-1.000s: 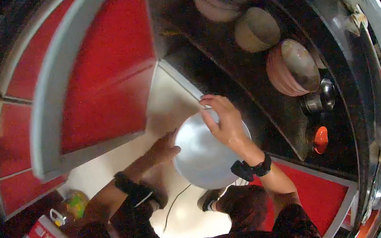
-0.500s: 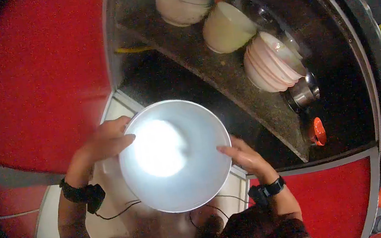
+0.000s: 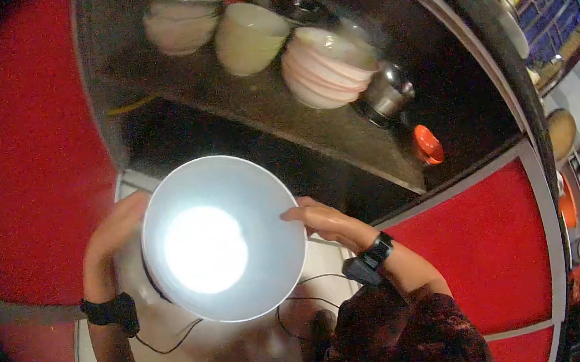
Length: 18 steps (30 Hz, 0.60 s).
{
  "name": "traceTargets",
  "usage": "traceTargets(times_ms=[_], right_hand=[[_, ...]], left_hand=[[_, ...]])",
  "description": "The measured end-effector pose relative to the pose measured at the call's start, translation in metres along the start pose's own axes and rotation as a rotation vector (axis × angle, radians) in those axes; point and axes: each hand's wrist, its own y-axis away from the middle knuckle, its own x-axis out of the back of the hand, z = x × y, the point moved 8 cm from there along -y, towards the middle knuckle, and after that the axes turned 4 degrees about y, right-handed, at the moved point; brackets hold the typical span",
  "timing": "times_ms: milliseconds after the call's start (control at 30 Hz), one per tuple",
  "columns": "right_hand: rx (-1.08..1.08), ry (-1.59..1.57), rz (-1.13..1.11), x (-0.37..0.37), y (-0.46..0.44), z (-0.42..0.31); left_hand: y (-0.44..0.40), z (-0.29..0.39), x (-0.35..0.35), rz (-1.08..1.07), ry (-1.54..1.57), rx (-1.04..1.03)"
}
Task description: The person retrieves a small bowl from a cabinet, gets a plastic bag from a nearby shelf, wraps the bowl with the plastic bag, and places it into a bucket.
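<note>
Both hands hold a large deep round pot [image 3: 269,274], pale silvery inside, with its wide mouth facing me and bright light glaring in it. My left hand [image 3: 123,219] is closed on the pot's left side, its fingers mostly hidden behind the wall. On the other side, my right hand [image 3: 320,222] grips the rim, thumb over the edge and the other fingers behind. The pot is in front of an open cupboard, below its stone shelf [image 3: 277,137].
On the shelf stand a white bowl [image 3: 180,24], a cream bowl [image 3: 251,41], a stack of pinkish bowls [image 3: 324,72], a steel container [image 3: 388,93] and an orange item [image 3: 428,144]. Red cabinet panels [image 3: 27,162] flank the opening. Thin dark cables hang near my wrists.
My view has turned, so the shelf and bowls appear farther left. The pot, still in both hands, is farther left in view, and my left fingers have gone from its rim to behind it.
</note>
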Motion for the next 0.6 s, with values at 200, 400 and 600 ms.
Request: traceTargets(times_ms=[200,400,600], right_hand=[[0.005,-0.034,-0.105,-0.005,-0.006,-0.002],[0.062,-0.175,-0.097,-0.007,0.006,-0.008],[0.076,-0.332,-0.162,-0.004,-0.008,0.007]], left_hand=[[0.004,-0.018,0.011,0.084,0.654,0.013],[0.002,-0.043,-0.004,-0.093,0.749,0.068],[-0.003,-0.049,-0.004,0.058,0.598,0.020]])
